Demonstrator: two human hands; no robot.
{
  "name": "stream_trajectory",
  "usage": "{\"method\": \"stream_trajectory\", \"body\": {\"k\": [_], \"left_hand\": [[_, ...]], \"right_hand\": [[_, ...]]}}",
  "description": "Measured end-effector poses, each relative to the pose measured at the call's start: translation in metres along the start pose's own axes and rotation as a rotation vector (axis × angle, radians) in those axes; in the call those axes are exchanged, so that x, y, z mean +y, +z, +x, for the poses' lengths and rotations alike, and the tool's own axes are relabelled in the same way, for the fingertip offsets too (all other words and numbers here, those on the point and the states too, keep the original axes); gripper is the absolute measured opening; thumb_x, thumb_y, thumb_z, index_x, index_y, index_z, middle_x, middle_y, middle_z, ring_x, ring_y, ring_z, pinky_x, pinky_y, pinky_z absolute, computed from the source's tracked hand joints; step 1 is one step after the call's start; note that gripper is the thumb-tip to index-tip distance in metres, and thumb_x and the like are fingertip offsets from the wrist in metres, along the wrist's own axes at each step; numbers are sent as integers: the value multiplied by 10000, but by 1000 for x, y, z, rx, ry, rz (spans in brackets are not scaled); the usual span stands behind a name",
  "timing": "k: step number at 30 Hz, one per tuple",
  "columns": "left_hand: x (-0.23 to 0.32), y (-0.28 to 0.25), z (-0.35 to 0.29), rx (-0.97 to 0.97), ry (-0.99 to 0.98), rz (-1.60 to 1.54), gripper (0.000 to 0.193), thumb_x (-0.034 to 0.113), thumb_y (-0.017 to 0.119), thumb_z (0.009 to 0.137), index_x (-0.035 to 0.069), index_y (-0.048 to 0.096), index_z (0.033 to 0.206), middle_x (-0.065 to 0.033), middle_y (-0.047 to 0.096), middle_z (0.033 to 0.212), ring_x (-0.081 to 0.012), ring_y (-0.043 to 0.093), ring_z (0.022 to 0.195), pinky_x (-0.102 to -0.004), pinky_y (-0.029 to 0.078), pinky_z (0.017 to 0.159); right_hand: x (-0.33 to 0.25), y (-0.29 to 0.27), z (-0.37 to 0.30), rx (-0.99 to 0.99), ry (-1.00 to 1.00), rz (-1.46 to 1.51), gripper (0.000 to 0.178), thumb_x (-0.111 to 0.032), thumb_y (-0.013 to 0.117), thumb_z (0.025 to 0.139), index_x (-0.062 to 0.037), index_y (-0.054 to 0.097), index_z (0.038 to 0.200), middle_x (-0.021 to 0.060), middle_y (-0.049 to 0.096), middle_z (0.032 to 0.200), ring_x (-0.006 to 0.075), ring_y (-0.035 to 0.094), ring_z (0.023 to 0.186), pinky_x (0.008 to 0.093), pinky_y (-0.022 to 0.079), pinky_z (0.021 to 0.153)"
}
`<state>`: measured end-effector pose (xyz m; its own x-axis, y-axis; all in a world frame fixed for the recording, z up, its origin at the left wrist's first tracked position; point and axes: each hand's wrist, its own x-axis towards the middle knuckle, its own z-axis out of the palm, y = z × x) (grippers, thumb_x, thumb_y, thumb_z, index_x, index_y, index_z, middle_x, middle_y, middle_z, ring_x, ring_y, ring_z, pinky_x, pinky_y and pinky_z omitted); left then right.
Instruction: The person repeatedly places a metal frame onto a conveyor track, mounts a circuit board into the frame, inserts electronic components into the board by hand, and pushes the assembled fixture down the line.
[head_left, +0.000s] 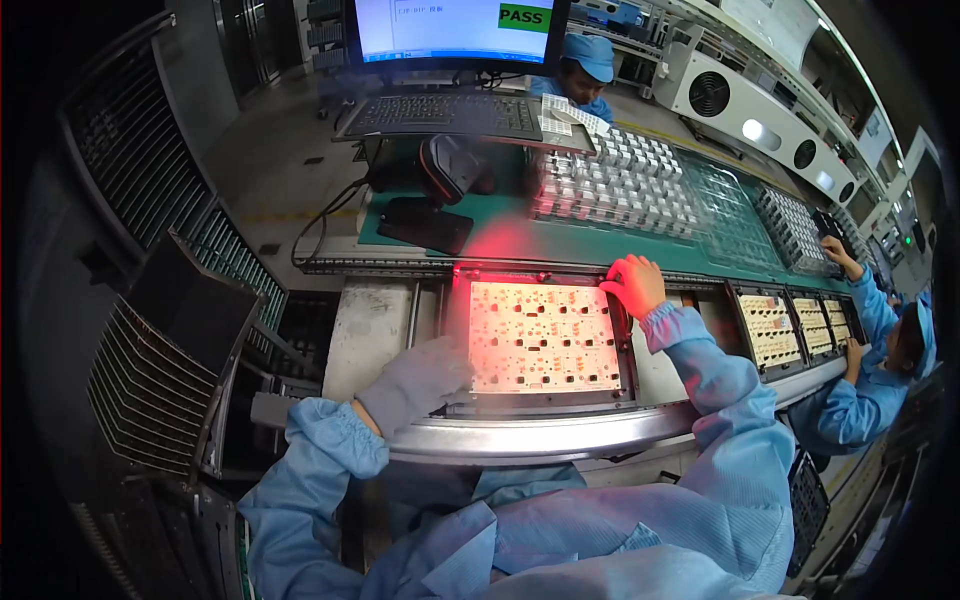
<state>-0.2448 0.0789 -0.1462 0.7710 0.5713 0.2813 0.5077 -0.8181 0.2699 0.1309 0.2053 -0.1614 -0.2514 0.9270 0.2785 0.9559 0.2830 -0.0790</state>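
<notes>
A pale printed circuit board panel (545,336) with rows of small dark components lies flat in a dark carrier frame (628,365) on the conveyor in front of me. Red light falls across its left side and upper edge. My left hand (418,385), in a grey glove, is at the panel's lower left edge; its fingers are smeared by motion. My bare right hand (637,288) has its fingers curled on the carrier's upper right corner, thumb toward the panel.
A handheld scanner (450,170) stands on the green mat, with a black phone-like device (425,225) beside it. Behind are a keyboard (445,115), a monitor (455,30) and clear trays of white parts (620,185). More carriers with boards (768,328) sit right, near a co-worker (870,370). Slotted racks (155,370) stand left.
</notes>
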Motion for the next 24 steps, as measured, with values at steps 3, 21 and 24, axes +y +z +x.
{"method": "stream_trajectory", "body": {"k": [3, 21, 24], "left_hand": [[1, 8, 4, -183, -143, 133, 109, 203, 600, 809, 110, 629, 857, -20, 636, 946, -225, 617, 855, -342, 514, 728], [-56, 63, 91, 576, -539, 232, 340, 211, 623, 821, 95, 566, 1136, -112, 547, 1169, -310, 481, 1149, -414, 399, 945], [-68, 74, 92, 631, -550, 235, 309, 208, 615, 821, 99, 551, 1104, -110, 528, 1194, -312, 476, 1157, -431, 376, 987]], "right_hand": [[6, -2, 16, 27, -168, -128, 213, -296, 743, 698, -119, 631, 737, 41, 563, 772, 261, 542, 848, 399, 389, 751], [-11, -75, -92, -500, -251, 391, 359, -407, 789, 677, -107, 613, 763, 77, 626, 766, 277, 611, 762, 392, 468, 633], [-15, -83, -122, -555, -176, 401, 429, -436, 801, 649, -103, 598, 827, 62, 628, 809, 266, 613, 787, 369, 480, 674]]}}
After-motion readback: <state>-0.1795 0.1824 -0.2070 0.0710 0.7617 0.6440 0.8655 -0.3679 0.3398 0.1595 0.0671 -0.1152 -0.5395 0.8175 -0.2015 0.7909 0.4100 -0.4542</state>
